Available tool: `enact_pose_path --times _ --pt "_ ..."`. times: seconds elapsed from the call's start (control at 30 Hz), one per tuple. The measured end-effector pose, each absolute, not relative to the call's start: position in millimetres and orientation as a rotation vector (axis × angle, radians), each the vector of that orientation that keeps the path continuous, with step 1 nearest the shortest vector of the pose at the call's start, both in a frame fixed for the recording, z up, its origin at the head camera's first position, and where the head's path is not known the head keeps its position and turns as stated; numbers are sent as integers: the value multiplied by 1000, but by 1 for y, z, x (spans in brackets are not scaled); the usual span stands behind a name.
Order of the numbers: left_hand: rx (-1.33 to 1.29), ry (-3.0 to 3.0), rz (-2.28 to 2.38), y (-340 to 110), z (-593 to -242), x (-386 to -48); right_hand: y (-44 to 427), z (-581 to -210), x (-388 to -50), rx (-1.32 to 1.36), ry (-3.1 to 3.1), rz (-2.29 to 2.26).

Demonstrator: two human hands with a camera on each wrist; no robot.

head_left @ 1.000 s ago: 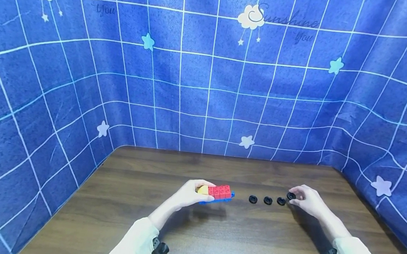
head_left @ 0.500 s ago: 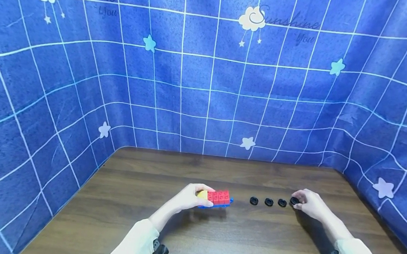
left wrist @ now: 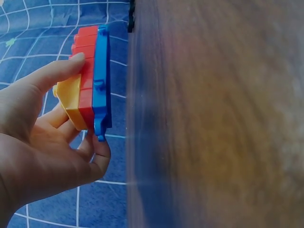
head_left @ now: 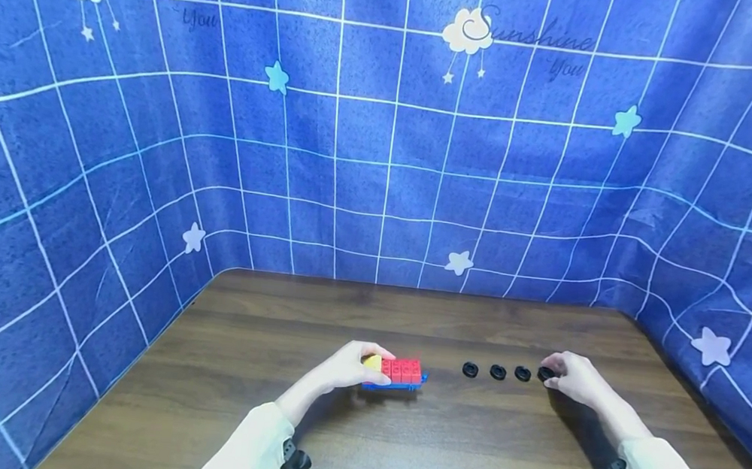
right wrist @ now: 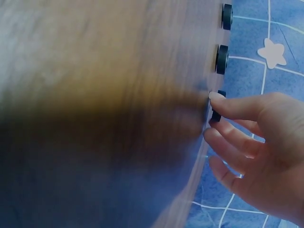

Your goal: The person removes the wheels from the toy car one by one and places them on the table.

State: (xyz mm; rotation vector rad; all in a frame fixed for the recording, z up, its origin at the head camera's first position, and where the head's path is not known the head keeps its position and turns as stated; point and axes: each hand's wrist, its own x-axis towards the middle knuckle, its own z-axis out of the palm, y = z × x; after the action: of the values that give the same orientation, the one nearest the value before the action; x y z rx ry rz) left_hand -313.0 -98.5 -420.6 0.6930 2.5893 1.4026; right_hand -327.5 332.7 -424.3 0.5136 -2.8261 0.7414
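My left hand [head_left: 344, 367] grips the rear of a toy block car [head_left: 406, 371], thumb on one side and fingers on the other. The car has red studded blocks and a yellow sloped block [left wrist: 70, 97] on a blue base [left wrist: 101, 76]. In the left wrist view a narrow gap separates that base from the tabletop. My right hand [head_left: 576, 378] pinches a black toy wheel [head_left: 545, 373] between thumb and fingertips, at the right end of a row. Part of this wheel is hidden by the thumb in the right wrist view.
Three more black wheels [head_left: 497, 371] lie flat in a line on the brown wooden table [head_left: 396, 448], between the car and my right hand. A blue gridded cloth [head_left: 359, 127] with stars and clouds hangs behind and beside the table.
My right hand has lowered its wheel and shifted slightly right, to the end of the row. My left hand has brought the car a little lower and nearer. The three other wheels stay put.
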Motion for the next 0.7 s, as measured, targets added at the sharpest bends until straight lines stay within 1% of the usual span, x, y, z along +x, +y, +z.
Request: enact_pose_path --times 0.23,0.5,0.7 --pt "678 2597 1335 -99 -422 -312 335 -423 -331 534 -2853 730" --pt "662 2619 1256 -95 -426 -306 333 -428 -326 527 -2849 749" --pt "676 2666 1192 -92 -421 -308 334 -421 -331 531 -2835 722"
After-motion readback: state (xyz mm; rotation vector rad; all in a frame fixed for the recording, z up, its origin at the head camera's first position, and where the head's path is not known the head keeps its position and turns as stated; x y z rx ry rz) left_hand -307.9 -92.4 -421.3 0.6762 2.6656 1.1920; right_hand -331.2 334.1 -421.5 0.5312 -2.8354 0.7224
